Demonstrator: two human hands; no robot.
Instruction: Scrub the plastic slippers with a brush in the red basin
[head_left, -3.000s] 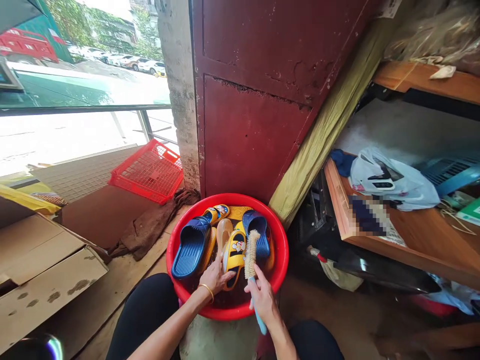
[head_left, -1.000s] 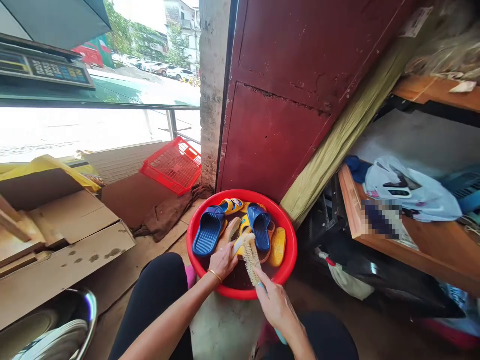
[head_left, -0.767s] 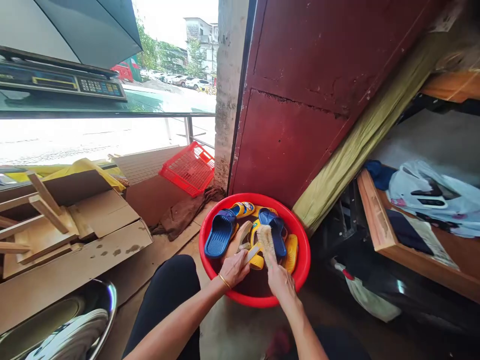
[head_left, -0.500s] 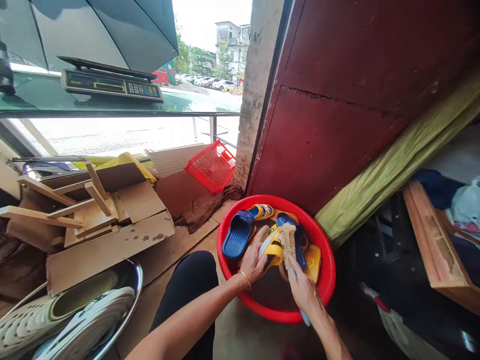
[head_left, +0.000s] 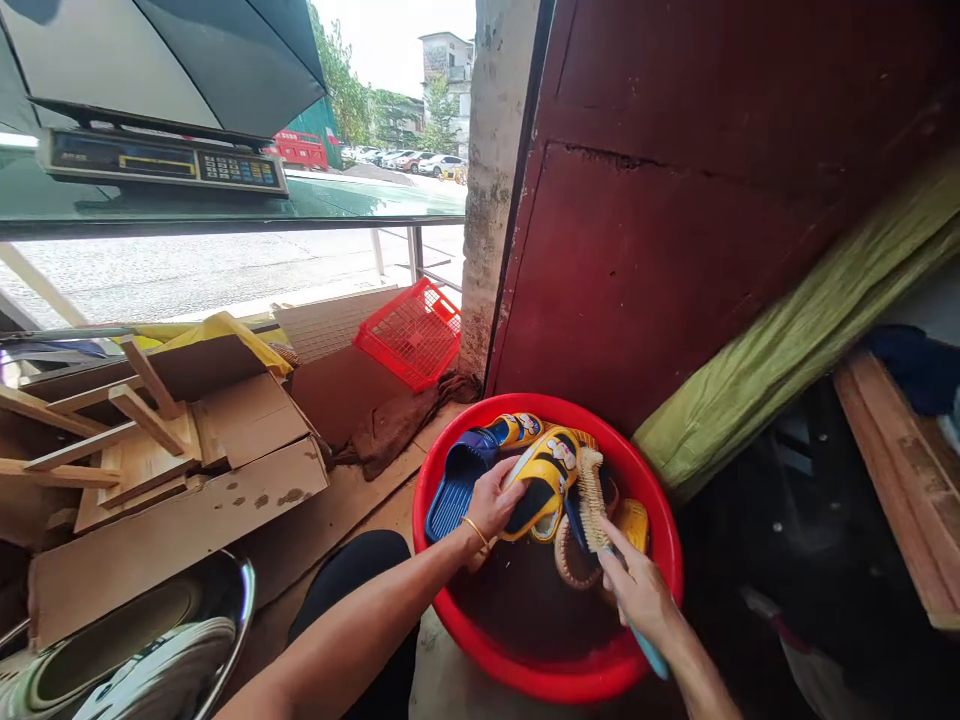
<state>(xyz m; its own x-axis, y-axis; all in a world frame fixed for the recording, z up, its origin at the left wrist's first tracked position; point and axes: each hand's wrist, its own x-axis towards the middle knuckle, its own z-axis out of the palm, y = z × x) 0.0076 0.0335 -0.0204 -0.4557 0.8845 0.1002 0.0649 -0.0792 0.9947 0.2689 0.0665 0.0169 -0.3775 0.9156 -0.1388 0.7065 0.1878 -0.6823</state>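
Observation:
A yellow-and-black sandal (head_left: pixel 541 478) with a cartoon patch is gripped by my left hand (head_left: pixel 491 508) over the red basin (head_left: pixel 547 682). My right hand (head_left: pixel 637 590) is wrapped around the blue handle of a scrubbing brush (head_left: pixel 592 500), its pale bristles close to the sandal's right side; whether they touch it I cannot tell. Inside the basin, a blue slipper (head_left: pixel 459 490) leans at the left. Behind it is another blue-and-yellow slipper (head_left: pixel 516 428), and a yellow one (head_left: pixel 634 522) lies at the right. Dark water (head_left: pixel 525 610) fills the lower part.
A maroon door (head_left: pixel 637 250) and green curtain (head_left: pixel 750 390) stand behind the basin. To the left are a red crate (head_left: pixel 412 335), brown cloth (head_left: pixel 397 430), cardboard (head_left: pixel 247 490), an upturned wooden stool (head_left: pixel 150 450) and a metal basin of shoes (head_left: pixel 244 600). A scale (head_left: pixel 161 160) rests on the glass counter.
The sandal has been turned so its patterned strap shows more. My right hand and the brush have shifted right and down, away from the strap. The camera view has also moved slightly.

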